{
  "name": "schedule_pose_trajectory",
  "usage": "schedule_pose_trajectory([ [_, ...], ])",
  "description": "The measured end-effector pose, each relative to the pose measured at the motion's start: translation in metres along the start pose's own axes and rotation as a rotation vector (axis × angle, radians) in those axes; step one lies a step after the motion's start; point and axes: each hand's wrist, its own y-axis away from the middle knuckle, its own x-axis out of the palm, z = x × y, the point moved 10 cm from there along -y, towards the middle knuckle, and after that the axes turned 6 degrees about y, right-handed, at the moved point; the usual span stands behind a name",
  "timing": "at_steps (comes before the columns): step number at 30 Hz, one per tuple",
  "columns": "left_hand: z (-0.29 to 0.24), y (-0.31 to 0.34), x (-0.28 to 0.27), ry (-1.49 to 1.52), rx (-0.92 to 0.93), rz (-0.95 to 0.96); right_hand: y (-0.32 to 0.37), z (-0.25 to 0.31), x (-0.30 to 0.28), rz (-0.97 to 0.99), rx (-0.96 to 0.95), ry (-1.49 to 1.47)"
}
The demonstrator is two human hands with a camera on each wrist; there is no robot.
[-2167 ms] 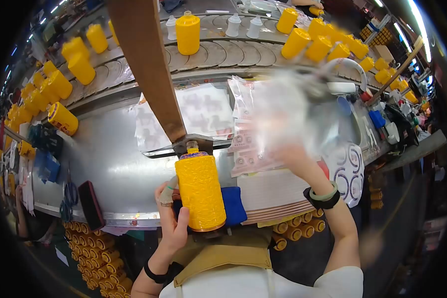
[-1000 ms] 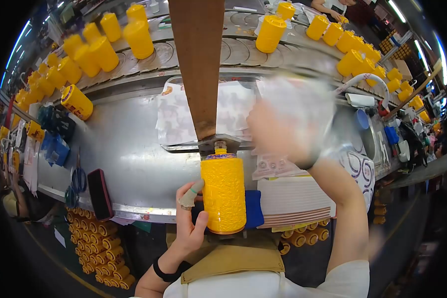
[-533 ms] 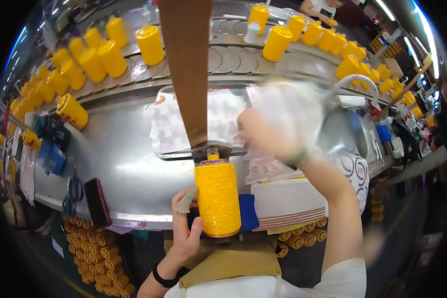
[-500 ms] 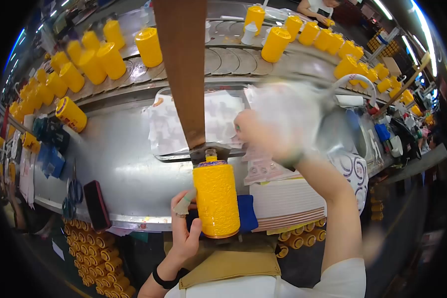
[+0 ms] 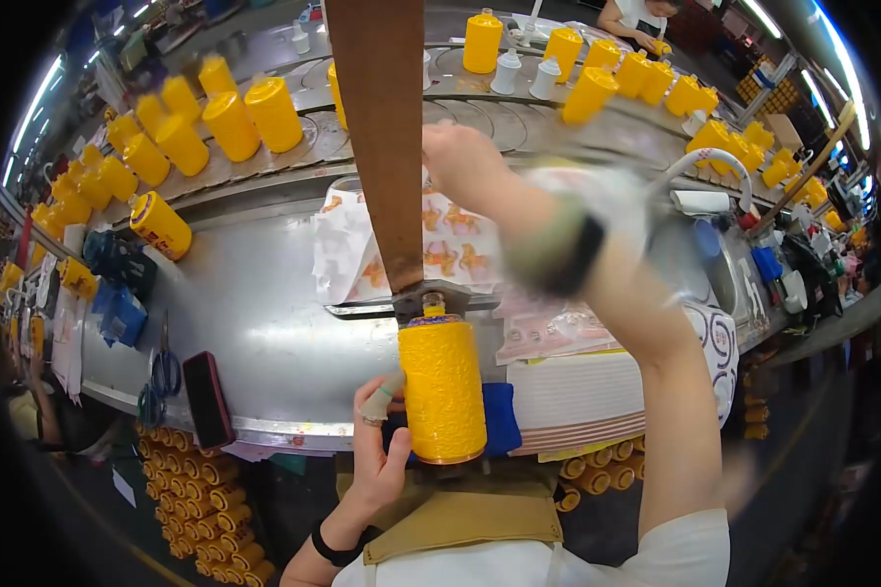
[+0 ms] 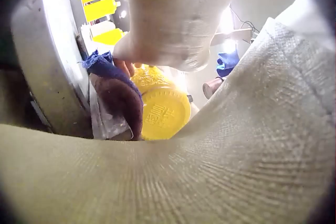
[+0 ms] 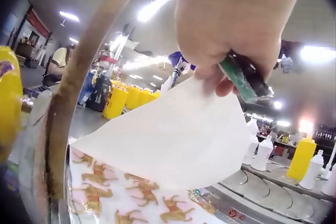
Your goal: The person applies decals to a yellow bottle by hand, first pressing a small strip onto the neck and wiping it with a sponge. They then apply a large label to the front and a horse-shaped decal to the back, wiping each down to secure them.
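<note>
Shows as a shiny metal counter [image 5: 264, 303], bearing at left a tilted yellow bottle [image 5: 161, 226], a blue box [image 5: 120, 315], scissors [image 5: 165, 370] and a phone [image 5: 208, 399], centrally a tray [image 5: 358, 311] with horse-printed sheets [image 5: 450, 230], and rightward a pale stack [image 5: 582, 391].

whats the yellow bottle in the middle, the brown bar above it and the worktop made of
Yellow bottle: probably glossy coated plastic or glass; its wrinkled surface catches highlights, which leaves the base open.
Brown bar: wood or rusty metal, judging by its dull, mottled brown.
Worktop: likely bare steel, from its grey sheen and blurry reflections.
</note>
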Motion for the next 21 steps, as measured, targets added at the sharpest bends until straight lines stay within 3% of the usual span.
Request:
schedule_pose_trajectory([
  [6, -0.004, -0.001, -0.002, -0.046, 0.046, 0.0, -0.019, -0.01, -0.049, -0.221, -0.015, -0.207],
  [8, -0.009, -0.003, -0.002, -0.05, 0.052, -0.004, -0.02, -0.014, -0.068, -0.284, -0.097, -0.313],
  [15, -0.008, -0.007, -0.008, -0.044, 0.061, -0.039, 0.023, -0.095, -0.142, -0.437, 0.097, -0.286],
  [21, -0.005, -0.01, -0.006, -0.078, 0.024, -0.021, 0.134, -0.187, -0.18, -0.567, 0.356, -0.112],
])
